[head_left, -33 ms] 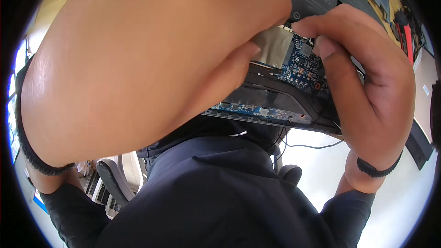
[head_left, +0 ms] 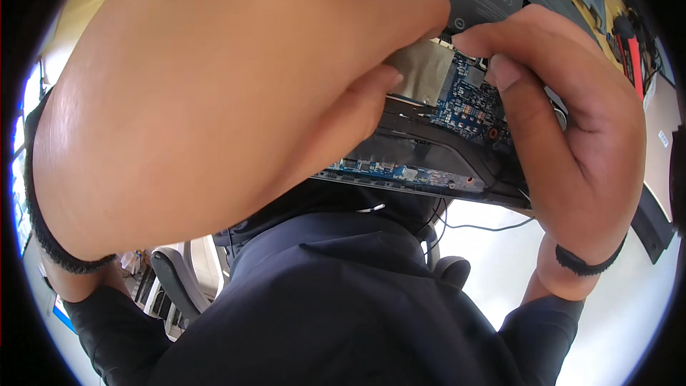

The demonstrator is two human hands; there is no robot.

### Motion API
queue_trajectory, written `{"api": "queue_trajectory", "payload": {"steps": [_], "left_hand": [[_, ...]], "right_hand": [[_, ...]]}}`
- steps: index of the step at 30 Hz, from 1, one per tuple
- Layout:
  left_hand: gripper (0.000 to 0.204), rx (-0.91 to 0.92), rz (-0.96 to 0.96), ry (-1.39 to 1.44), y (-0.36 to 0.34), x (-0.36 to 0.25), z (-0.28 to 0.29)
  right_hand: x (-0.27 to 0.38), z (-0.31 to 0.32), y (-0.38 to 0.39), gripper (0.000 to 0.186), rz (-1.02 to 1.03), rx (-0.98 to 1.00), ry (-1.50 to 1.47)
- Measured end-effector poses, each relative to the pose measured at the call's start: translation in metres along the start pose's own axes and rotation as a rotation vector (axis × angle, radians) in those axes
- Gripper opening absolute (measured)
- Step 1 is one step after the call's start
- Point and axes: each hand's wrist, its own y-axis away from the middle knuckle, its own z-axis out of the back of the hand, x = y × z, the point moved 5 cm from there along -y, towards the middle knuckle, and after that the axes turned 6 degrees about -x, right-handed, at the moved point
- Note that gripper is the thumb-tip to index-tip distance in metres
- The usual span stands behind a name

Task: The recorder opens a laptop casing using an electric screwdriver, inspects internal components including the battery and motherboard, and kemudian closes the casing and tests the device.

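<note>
An opened laptop (head_left: pixel 414 118) shows its blue circuit board (head_left: pixel 466 111), with a silver-grey metal-looking plate (head_left: pixel 427 71) over part of it. My left hand (head_left: pixel 286 86) reaches across very close to the camera. Its fingers are curled, the thumb lies at the plate's left edge, and the index finger rests by the plate's top corner. What those fingers grip is hidden. My right hand (head_left: pixel 572 100) bends over the board's right side, its index fingertip and thumb drawn toward each other near small white connectors (head_left: pixel 444 43). Anything between them is too small to make out.
Behind the board lies a dark grey printed panel (head_left: pixel 493 0). A red-and-black tool (head_left: pixel 633 57) lies at the far right. A thin black cable (head_left: pixel 486 228) hangs below the laptop, which is above my lap (head_left: pixel 321 279). A chair armrest (head_left: pixel 175 279) is at lower left.
The laptop and its silver-grey plate have shifted very slightly to the left. Both hands keep nearly the same pose.
</note>
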Motion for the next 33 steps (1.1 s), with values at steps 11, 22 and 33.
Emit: {"api": "queue_trajectory", "payload": {"steps": [11,22,33], "left_hand": [[0.037,0.035,0.007,-0.015,0.013,0.009,0.01],[0.036,0.06,0.014,-0.019,0.012,0.013,0.011],[0.035,0.08,0.021,-0.039,0.011,0.01,0.013]], "right_hand": [[0.005,-0.001,0.0,0.015,0.052,0.022,-0.086],[-0.001,-0.001,0.001,0.015,0.082,0.026,-0.093],[0.001,-0.001,-0.002,0.014,0.182,0.055,0.049]]}}
